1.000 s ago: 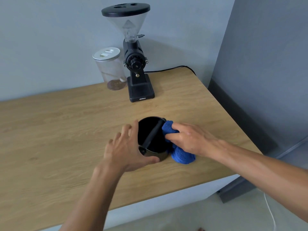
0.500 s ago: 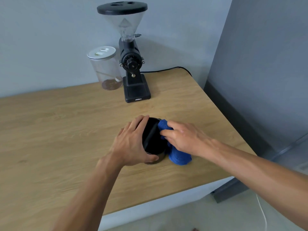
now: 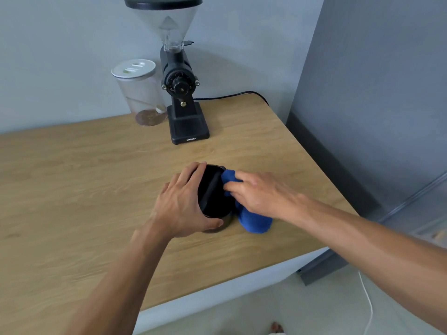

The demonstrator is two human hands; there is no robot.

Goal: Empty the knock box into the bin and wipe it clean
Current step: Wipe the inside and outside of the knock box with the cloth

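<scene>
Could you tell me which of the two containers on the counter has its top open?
The black knock box, held by the left hand, is open-topped; the clear jar by the grinder wears a white lid.

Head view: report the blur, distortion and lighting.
Head view: soft, even light, no hard glare; wide-angle bend curves the table edge; slight motion blur on the right hand and blue cloth; the knock box interior is too dark to read.
</scene>
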